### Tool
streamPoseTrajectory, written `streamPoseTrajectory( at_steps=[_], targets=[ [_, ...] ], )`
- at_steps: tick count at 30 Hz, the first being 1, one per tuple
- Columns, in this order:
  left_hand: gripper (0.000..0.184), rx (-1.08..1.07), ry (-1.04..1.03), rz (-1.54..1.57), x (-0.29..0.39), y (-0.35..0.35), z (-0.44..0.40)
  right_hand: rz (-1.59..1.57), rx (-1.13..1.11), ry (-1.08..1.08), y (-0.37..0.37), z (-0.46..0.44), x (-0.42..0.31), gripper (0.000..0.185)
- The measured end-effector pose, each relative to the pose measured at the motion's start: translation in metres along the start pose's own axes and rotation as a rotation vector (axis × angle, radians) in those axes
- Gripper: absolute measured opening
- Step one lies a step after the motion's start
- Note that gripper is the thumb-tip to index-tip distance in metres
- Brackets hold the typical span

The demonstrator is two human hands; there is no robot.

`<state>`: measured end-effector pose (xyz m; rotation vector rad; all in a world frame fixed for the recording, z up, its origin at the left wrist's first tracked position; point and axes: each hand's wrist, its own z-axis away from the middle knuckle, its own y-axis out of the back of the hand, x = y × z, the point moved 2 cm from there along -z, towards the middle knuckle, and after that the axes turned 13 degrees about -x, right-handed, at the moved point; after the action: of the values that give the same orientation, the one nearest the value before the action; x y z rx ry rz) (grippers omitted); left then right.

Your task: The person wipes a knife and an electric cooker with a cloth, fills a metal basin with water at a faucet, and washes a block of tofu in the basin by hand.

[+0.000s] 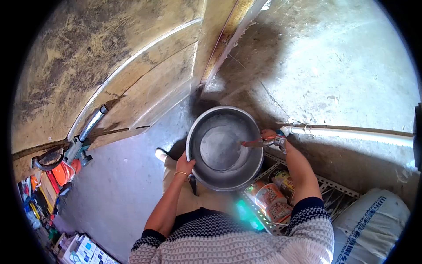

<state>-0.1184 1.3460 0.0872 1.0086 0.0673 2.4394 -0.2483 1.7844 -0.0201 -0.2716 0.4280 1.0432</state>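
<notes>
A wide metal basin (206, 176) hangs in front of my lap beneath a tap (278, 141). My left hand (185, 166) is closed on the basin's left rim, its thumb inside the edge. The tap's reddish spout (251, 144) reaches over the right side of the basin. Beside the basin's right rim, my right hand (267, 133) has its fingers curled at the tap. The tap's metal body partly covers this hand, so I cannot tell whether it grips the tap or the rim. The basin's bottom looks grey and shiny; whether it holds water is unclear.
A white pipe (351, 135) runs along the right wall to the tap. Below is a perforated metal rack (323, 179) with several labelled tubs (269, 196). A large printed sack (371, 226) lies at lower right. Tools and boxes (88, 251) line the left side.
</notes>
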Motion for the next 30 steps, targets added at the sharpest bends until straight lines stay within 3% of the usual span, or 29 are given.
streamPoseTrajectory(
  at_steps=[1,5,9,11,14,20,21,25,30],
  targets=[
    [0.047,0.001,-0.031,0.104,-0.008,-0.006,-0.004,-0.13,-0.016,-0.106,0.001,0.001,0.001,0.032],
    [0.046,-0.004,-0.082,0.264,-0.013,-0.011,-0.003,-0.287,0.08,-0.03,-0.003,0.005,-0.006,0.032],
    [0.048,0.016,-0.09,0.263,-0.035,-0.018,-0.014,0.633,-0.161,0.45,0.006,0.008,-0.022,0.033],
    [0.047,0.094,-0.177,0.257,-0.039,-0.021,-0.017,0.863,-0.221,0.558,0.001,0.015,-0.019,0.033],
    [0.046,0.062,-0.178,0.199,-0.046,-0.02,-0.023,0.831,-0.082,0.416,0.003,0.008,0.002,0.035],
    [0.045,0.008,-0.078,0.235,-0.038,-0.016,-0.014,0.699,-0.05,0.539,0.012,-0.029,0.056,0.029],
    [0.045,0.009,-0.078,0.234,-0.04,-0.017,-0.015,0.44,-0.031,0.343,0.005,-0.01,0.031,0.032],
    [0.045,0.044,-0.129,0.219,-0.039,-0.016,-0.014,-0.154,0.073,-0.073,-0.025,0.047,-0.068,0.033],
    [0.046,0.073,-0.152,0.162,-0.043,-0.018,-0.016,-0.122,0.131,-0.13,-0.022,0.038,-0.053,0.03]
  ],
)
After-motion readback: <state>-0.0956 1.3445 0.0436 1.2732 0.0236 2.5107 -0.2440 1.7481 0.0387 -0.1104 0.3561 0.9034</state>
